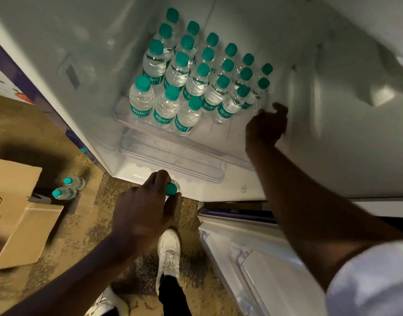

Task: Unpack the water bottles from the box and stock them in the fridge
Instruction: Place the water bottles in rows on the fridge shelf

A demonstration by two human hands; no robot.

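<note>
So this was just the head cam, looking down into the open fridge (82, 53). The shelf (218, 133) was already pretty packed: around twenty stocked bottles (191, 71) stood upright in tidy diagonal rows, running from the back left corner out to the front edge, green caps up. The only bare bit of shelf was at the front right corner. The right hand (265, 127) was in that gap, just beside the rightmost bottles, fingers curled and thumb up. I honestly couldn't tell whether it was gripping a bottle or only nudging one into line. The left hand (145, 208) was lower down, in front of the crisper drawer (173, 156) under the shelf, with its fingers wrapped round the neck of the held bottle (172, 188), so only the cap and shoulder peeked out. That one looked like it was next in line. Off by the left edge of the floor (82, 236) sat the box (20, 224) with its flaps open, and two loose bottles (65, 192) stood on the floor right beside it. Another green cap showed near the fridge's left side. The inside of the box was hidden, so no clue if more were in there. The door (264, 258) hung open at lower right. I'd guess most of the job was done, with a handful left to go in.
</note>
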